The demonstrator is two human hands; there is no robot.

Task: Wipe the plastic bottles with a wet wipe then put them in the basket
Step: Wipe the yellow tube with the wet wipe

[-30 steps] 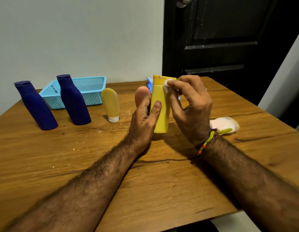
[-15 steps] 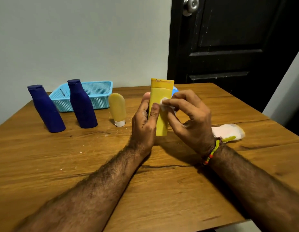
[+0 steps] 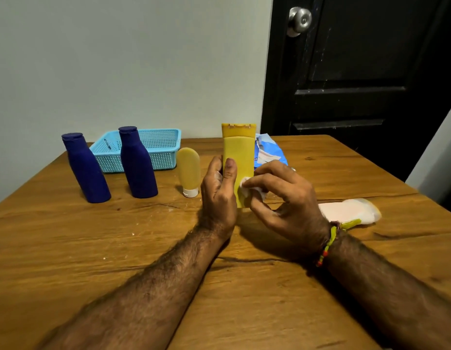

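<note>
On the wooden surface (image 3: pixel 118 248), the left hand (image 3: pixel 218 195) grips the upright yellow bottle (image 3: pixel 240 152); the right hand (image 3: pixel 282 195), pinching the wet wipe (image 3: pixel 247 181), has slid from cap to lower body, so wiping continues; the basket (image 3: pixel 153 147) waits.

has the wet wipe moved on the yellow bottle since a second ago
Yes. The wet wipe has slid down the yellow bottle, from beside its cap to the lower body.

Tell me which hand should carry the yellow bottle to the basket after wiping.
Left. The left hand already grips the yellow bottle, and the blue basket sits on its side. The right hand is busy pinching the wet wipe.
</note>
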